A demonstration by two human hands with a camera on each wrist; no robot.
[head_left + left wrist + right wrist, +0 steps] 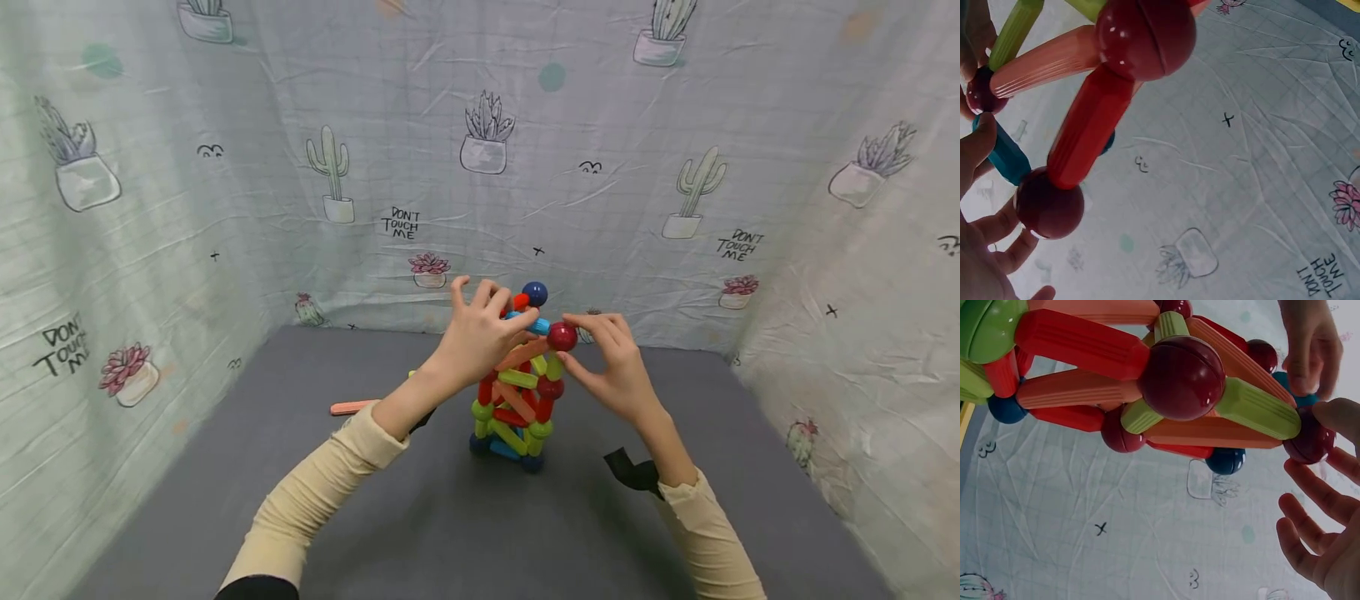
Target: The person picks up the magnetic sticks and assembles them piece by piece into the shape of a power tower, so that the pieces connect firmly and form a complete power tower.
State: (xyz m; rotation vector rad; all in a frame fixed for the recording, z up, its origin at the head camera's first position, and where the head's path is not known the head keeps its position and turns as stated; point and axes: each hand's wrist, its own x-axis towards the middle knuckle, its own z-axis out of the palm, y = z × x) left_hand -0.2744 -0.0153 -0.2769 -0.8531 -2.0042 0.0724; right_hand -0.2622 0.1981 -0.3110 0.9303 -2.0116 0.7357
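A tower of magnetic rods and balls (517, 378) stands upright in front of me, in red, orange, lime and blue. Near its top, my left hand (476, 337) pinches a blue rod (1007, 153) between thumb and fingers. One end of that rod meets a dark red ball (562, 337), which my right hand (618, 371) holds between thumb and fingertips. Below this ball, a lime rod (1260, 408) joins it to a lower red ball (1184, 378). At the blue rod's other end sits another dark red ball (1050, 203), close to my left fingers. The left hand covers part of the tower in the head view.
On the grey tabletop (480, 533), a loose orange rod (351, 407) lies left of the tower, partly behind my left forearm. A dark blue ball (535, 293) tops the tower's far side. Behind hangs a cactus-print cloth (450, 192).
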